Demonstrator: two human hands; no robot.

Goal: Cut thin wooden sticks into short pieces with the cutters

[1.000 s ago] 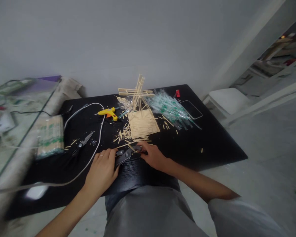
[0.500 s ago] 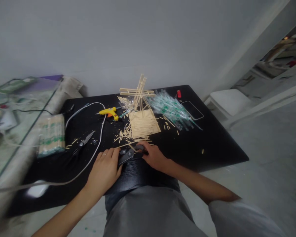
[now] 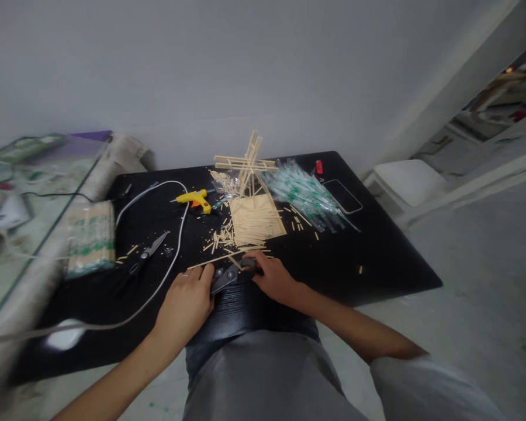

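Both hands are at a dark-grey hand cutter (image 3: 224,279) with round pivots, held low over the near edge of the black table. My left hand (image 3: 186,301) is closed around its left part, a ring on one finger. At the cutter's other end, my right hand (image 3: 272,276) is closed with curled fingers on a dark curved part. A short pale strip (image 3: 235,262) slants across the tool. Just beyond the left fingers lies a long thin wooden stick (image 3: 208,261). Which fingers press on the handles is partly hidden.
Beyond the hands, a wooden-stick structure with crossed blades (image 3: 251,162) stands by a square board (image 3: 275,229) covered with sticks. A yellow glue gun (image 3: 195,199), scissors (image 3: 151,250), a white cable (image 3: 182,234), wrapped sticks (image 3: 92,240) and clear-green plastic wrappers (image 3: 302,193) lie around.
My left fingers have shifted slightly and the thumb is tucked closer to the cutter. The long stick now reaches farther left past the left fingers. The right hand is nearly still.
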